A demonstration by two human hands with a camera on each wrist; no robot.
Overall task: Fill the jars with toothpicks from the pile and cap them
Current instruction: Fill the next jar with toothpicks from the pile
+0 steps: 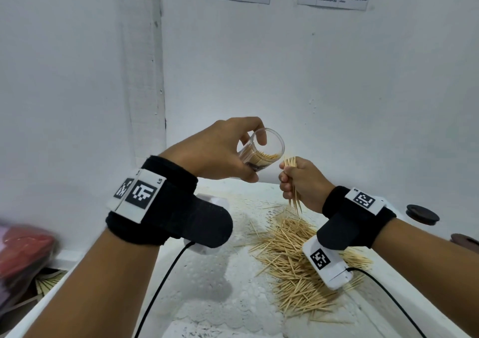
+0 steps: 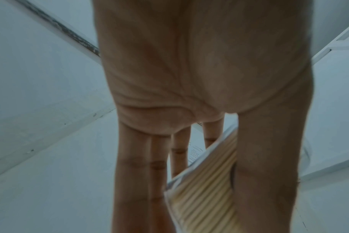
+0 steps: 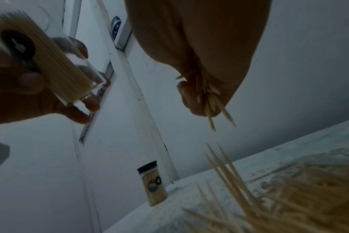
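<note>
Toothpicks in a loose pile [image 1: 298,254] cover the near right of our white table [image 1: 207,285], the largest thing in view. Above it, our left hand [image 1: 220,153] holds a clear jar [image 1: 261,151] off the table, fingers and thumb curled round its wall, mouth tipped toward the right. It is partly filled already, with sticks packed along its length. Just beside the mouth, our right hand [image 1: 300,182] is closed in a fist round a small bundle of toothpicks [image 1: 290,161], tips showing above and below the fingers. Two dark lids [image 1: 422,214] lie well apart at the table's right edge. In the right wrist view, a capped jar [image 3: 152,184] stands at the back of the table, seemingly full, though that picture is dim. We judge the step in hand to be filling this jar. The next move calls for lining the bundle up with the mouth and sliding it in without scattering sticks.
</note>
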